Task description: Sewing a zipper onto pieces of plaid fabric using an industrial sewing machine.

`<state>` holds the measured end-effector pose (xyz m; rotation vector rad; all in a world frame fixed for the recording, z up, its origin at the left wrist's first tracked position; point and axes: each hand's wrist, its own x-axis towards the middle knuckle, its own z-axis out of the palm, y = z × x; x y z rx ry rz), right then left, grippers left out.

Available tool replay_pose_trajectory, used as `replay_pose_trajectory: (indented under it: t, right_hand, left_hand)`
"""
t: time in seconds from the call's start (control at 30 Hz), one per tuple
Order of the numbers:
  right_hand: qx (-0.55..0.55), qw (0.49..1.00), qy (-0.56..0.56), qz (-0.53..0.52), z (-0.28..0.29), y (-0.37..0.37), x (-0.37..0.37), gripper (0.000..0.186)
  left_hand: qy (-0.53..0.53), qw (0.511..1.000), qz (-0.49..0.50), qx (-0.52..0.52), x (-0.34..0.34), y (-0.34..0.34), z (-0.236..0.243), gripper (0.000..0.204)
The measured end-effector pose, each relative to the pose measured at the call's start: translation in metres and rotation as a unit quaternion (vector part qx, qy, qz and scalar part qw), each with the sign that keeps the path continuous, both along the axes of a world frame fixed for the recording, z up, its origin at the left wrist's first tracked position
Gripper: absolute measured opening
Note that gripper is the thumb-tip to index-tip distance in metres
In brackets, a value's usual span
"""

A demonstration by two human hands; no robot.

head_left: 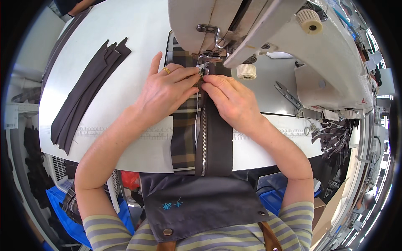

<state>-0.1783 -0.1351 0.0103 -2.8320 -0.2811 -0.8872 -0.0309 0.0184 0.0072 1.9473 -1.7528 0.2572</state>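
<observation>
Your left hand (165, 88) lies on the brown plaid woven fabric (183, 144), its fingers stretched toward the presser foot, thumb apart from them and little finger raised. Your right hand (233, 98) has thumb and fingertips drawn together on the silver-toothed metal zipper (204, 144), just in front of the grey-white sewing machine (335, 62). The zipper runs from there toward you between your wrists, with plaid on its left and a dark brown cloth panel (220, 144) on its right. Blue stitched characters mark your dark grey apron (209, 205); printed ruler marks (272, 132) cross the white tabletop (142, 157).
</observation>
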Motion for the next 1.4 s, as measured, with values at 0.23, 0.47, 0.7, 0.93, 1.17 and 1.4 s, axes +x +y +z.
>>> replay_pose_trajectory:
  t: [0.23,0.47,0.7,0.93,1.17,1.4]
  right_hand:
    - [0.062,0.998,0.003,-0.005,-0.01,-0.002,-0.006,0.021]
    - [0.049,0.999,-0.011,-0.008,-0.002,0.005,-0.005,0.027]
    - [0.027,0.999,0.011,-0.025,-0.004,0.006,-0.007,0.031]
    - [0.022,0.998,0.044,-0.035,-0.004,0.009,-0.006,0.033]
    - [0.019,0.998,0.048,-0.041,-0.002,0.011,-0.006,0.038]
    - [0.015,0.998,0.05,-0.043,-0.004,0.008,-0.008,0.037]
  left_hand:
    - [-0.019,1.0,-0.001,-0.023,-0.002,0.0,-0.001,0.021]
    - [0.0,0.999,-0.023,-0.039,0.001,0.0,-0.003,0.018]
    - [-0.058,0.998,-0.007,-0.03,-0.026,0.016,0.007,0.023]
    - [0.074,0.995,-0.065,-0.012,-0.035,0.029,0.003,0.024]
    - [0.011,0.999,-0.024,-0.04,-0.011,0.008,0.0,0.028]
    - [-0.086,0.996,-0.017,0.004,-0.011,0.004,-0.002,0.029]
